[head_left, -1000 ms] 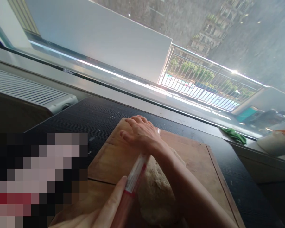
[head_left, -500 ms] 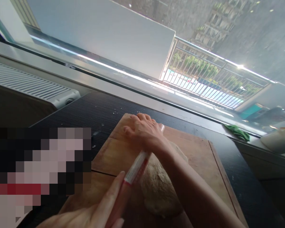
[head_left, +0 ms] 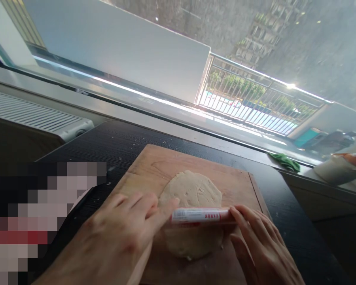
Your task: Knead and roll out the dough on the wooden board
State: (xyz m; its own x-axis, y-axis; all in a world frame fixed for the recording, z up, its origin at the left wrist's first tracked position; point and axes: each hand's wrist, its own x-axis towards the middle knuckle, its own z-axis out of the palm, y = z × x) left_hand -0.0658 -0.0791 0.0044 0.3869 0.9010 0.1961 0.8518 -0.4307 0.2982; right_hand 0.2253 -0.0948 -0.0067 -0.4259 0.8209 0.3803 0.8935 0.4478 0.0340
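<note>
A flattened, pale piece of dough [head_left: 195, 190] lies on a wooden cutting board [head_left: 172, 156]. Crosswise over its middle sits a rolling pin [head_left: 200, 215] with a white and red printed label. My left hand [head_left: 127, 221] is closed round the pin's left end, its thumb and index finger nearest the label. At the other end, my right hand [head_left: 261, 241] grips the pin with bent fingers, the thumb lower and nearer me. Both ends of the pin are largely covered by my hands. The dough's near part shows below the pin.
The board rests on a dark table [head_left: 121, 138] with scattered flour specks. Behind it runs a window sill [head_left: 172, 126], holding a green cloth [head_left: 284, 162] and a pale bag [head_left: 332, 170] on the right. A white radiator [head_left: 47, 114] stands left. The lower left is pixelated.
The rolling pin has turned from a steep slant to lying crosswise over the dough. My right hand has come back from the far end to the right side; my left hand moved up.
</note>
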